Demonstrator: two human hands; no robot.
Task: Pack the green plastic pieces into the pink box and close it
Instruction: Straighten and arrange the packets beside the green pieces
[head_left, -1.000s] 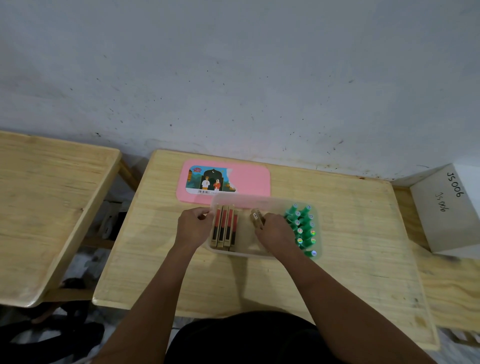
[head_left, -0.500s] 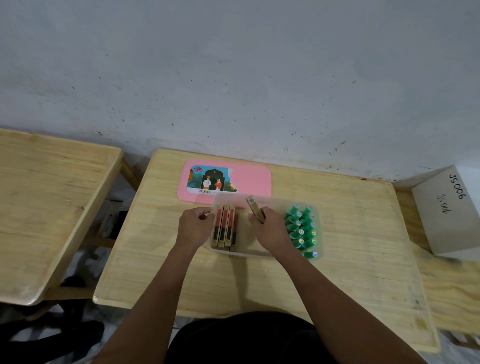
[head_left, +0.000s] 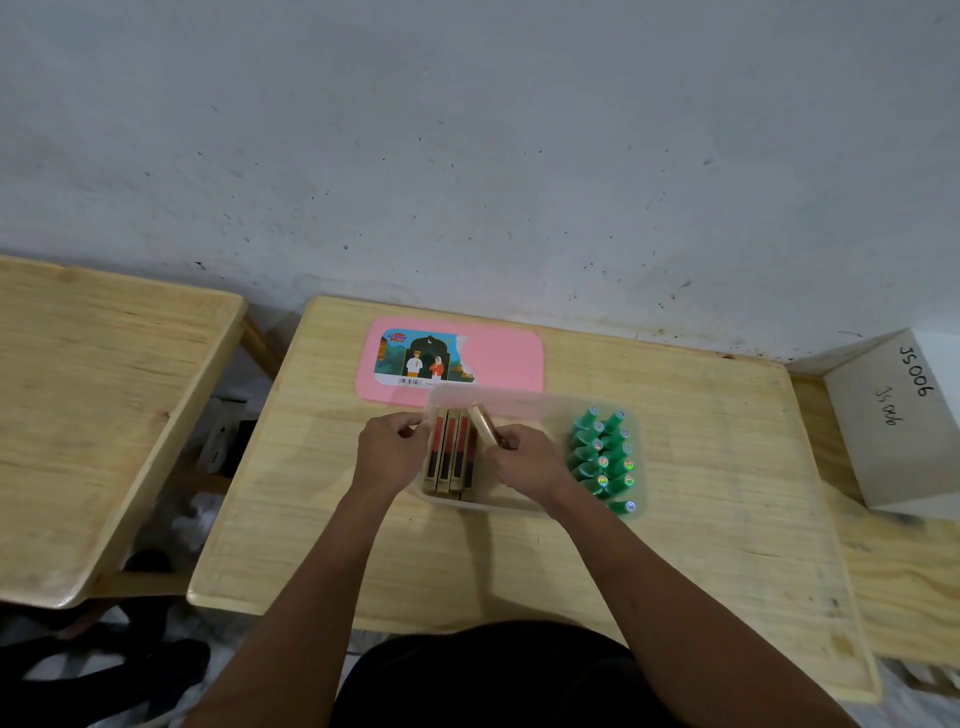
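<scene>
Right hand grip: the right hand (head_left: 530, 460) has its fingers curled and pinches the lower end of a slim tan piece (head_left: 482, 427).
Tan piece: it is tilted, with its top end leaning away and to the left and poking above the box rim. It is just right of the row of packs.
Left hand grip: the left hand (head_left: 392, 449) pinches the left rim of the translucent box (head_left: 519, 400) between thumb and fingers, near the far-left corner.
Row of packs: several slim tan packs (head_left: 451, 457) with red and dark faces stand on edge side by side in the left part of the box, running near to far.
Box middle: the right hand covers it, so the contents can't be told.
Green plastic pieces: they (head_left: 602, 457) are clustered inside the right end of the box in two rough rows. They lie tilted, with small coloured dots on their ends.
Pink lid: it (head_left: 506, 358) is off the box and lies flat on the table just behind it. The box's far rim overlaps the lid's near edge in view, and contact can't be told.
Lid label: a picture sticker (head_left: 421, 358) on the lid's left half shows two figures, an arch and a barcode.
Table: the box sits around the middle of a light wood table (head_left: 701, 493), toward the far side.
Left side: a second wooden table (head_left: 104, 389) stands apart across a gap.
Right side: a white carton (head_left: 904, 415) with "JS006" handwritten on it rests on a wooden surface beside the table's right edge.
Back: a grey-white wall (head_left: 467, 156) with scuff marks.
Bottom edge: both forearms and the person's dark clothing.
</scene>
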